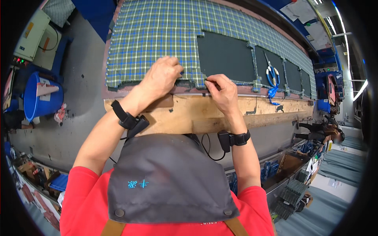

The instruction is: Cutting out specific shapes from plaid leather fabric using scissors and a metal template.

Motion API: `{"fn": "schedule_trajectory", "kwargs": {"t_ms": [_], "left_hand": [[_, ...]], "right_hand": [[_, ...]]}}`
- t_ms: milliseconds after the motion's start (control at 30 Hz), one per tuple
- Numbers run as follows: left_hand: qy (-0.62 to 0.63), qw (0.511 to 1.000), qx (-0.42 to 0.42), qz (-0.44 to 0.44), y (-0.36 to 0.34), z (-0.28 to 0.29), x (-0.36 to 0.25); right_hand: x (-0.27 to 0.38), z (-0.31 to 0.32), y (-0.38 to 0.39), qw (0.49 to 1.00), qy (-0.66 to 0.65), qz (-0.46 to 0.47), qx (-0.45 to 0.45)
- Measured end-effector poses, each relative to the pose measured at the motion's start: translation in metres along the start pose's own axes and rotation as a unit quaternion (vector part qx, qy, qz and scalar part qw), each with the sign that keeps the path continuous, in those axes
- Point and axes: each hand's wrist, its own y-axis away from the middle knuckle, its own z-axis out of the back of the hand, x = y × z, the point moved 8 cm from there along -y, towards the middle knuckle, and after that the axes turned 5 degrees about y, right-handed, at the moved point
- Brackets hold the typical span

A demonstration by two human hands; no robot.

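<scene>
Green, blue and white plaid fabric [153, 35] lies over the worktable, with rectangular openings cut in it that show a dark layer [224, 59]. My left hand [163, 74] is closed, its fingers curled down onto the plaid near the front edge; what its fingertips hold is hidden. Just to its right, my right hand [223, 92] pinches the cloth's edge at the lower left corner of the first opening. Scissors [270, 74] with blue and white handles rest farther right on the dark layer, a blue strip tied to them.
A wooden ledge [181, 118] runs along the table's near side. On the floor at left stands a blue bin [43, 96], with a pale machine cabinet [37, 39] behind it. Stacked dark pieces [289, 196] are at lower right. Another person [325, 131] is at far right.
</scene>
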Motion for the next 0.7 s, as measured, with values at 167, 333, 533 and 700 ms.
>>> {"fn": "schedule_trajectory", "kwargs": {"t_ms": [167,333,533,700], "left_hand": [[-0.009,1.0,0.017,0.009,-0.002,-0.005,-0.001],[-0.017,0.999,0.013,0.025,0.003,-0.002,-0.002],[-0.034,0.998,0.011,0.049,0.003,0.0,-0.004],[-0.006,0.999,-0.008,0.042,0.003,-0.001,-0.008]], "right_hand": [[-0.004,0.019,0.031,0.995,-0.021,0.034,-0.092],[0.003,0.047,0.083,0.995,0.058,-0.04,-0.065],[-0.037,0.032,0.253,0.848,-0.031,-0.416,0.326],[-0.043,0.024,0.298,0.821,-0.056,-0.432,0.369]]}}
